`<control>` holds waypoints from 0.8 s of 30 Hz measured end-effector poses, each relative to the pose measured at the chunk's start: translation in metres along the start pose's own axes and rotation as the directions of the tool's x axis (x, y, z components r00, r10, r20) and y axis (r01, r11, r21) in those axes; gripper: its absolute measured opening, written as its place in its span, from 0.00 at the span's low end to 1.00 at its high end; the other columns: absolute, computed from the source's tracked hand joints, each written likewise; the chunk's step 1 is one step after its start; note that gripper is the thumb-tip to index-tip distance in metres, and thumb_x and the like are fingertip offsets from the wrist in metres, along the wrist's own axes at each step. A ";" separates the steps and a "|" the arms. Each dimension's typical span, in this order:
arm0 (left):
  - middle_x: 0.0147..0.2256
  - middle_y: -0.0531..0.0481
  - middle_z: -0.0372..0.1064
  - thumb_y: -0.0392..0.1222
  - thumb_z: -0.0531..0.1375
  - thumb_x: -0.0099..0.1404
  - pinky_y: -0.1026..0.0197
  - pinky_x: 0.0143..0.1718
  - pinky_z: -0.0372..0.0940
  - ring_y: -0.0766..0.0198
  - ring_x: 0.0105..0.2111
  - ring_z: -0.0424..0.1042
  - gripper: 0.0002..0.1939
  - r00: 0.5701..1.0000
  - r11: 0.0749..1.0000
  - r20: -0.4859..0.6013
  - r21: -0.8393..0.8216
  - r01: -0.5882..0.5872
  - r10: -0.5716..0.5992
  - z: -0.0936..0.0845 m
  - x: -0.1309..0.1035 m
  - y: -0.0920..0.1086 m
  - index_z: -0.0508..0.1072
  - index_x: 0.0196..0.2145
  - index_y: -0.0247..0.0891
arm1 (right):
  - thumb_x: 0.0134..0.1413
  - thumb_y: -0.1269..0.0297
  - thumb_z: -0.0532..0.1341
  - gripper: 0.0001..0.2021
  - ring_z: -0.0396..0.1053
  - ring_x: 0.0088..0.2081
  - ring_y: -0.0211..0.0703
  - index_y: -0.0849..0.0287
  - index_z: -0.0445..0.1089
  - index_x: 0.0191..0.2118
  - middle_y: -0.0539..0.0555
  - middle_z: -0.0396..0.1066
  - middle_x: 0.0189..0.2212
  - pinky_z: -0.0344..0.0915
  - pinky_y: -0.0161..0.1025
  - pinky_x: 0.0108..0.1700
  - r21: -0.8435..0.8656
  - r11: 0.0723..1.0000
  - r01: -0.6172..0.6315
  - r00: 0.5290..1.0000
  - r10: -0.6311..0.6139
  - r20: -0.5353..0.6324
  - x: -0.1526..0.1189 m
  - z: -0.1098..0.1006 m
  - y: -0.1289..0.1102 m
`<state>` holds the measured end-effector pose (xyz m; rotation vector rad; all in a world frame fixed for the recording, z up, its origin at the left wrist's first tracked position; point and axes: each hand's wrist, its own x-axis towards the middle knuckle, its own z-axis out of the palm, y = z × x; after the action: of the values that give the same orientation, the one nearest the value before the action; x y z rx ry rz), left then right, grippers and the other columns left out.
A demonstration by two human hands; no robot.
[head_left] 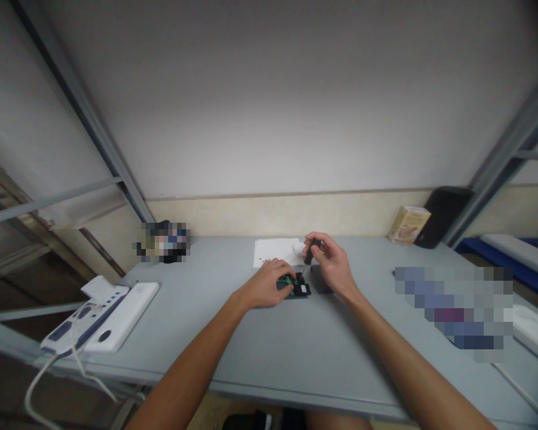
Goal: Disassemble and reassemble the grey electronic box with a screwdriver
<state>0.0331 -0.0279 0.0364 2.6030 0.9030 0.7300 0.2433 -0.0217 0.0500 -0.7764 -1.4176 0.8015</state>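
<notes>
At the middle of the grey desk lies a small black device with a green circuit board (301, 289) exposed. My left hand (269, 283) rests over its left side, fingers curled onto its edge and holding it down. My right hand (330, 260) is closed around the dark handle of a screwdriver (312, 249), whose thin shaft slants down to the board. Whether the tip sits in a screw is too small to tell. Behind the device is a white paper sheet (269, 249) with several tiny dark bits on it, perhaps screws. Partly behind my right wrist lies a dark flat piece (321, 280).
A white power strip (83, 316) with cables and a long white box (125, 316) occupy the desk's left side. At the back right stand a yellow carton (407, 225) and a black case (443, 215). Blurred-out items lie at both sides. Metal posts frame the desk.
</notes>
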 end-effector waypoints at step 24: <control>0.45 0.48 0.72 0.36 0.64 0.62 0.52 0.55 0.60 0.55 0.49 0.68 0.11 1.000 1.000 0.010 -0.020 -0.024 0.024 0.002 0.000 -0.001 0.72 0.44 0.42 | 0.62 0.58 0.61 0.10 0.71 0.36 0.41 0.53 0.70 0.47 0.52 0.72 0.36 0.67 0.40 0.41 -0.028 1.000 0.009 1.000 -0.009 0.014 -0.001 0.001 -0.004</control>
<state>0.0338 -0.0268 0.0341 2.6016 0.8586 0.7270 0.2420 -0.0247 0.0534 -0.7870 -1.4465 0.7830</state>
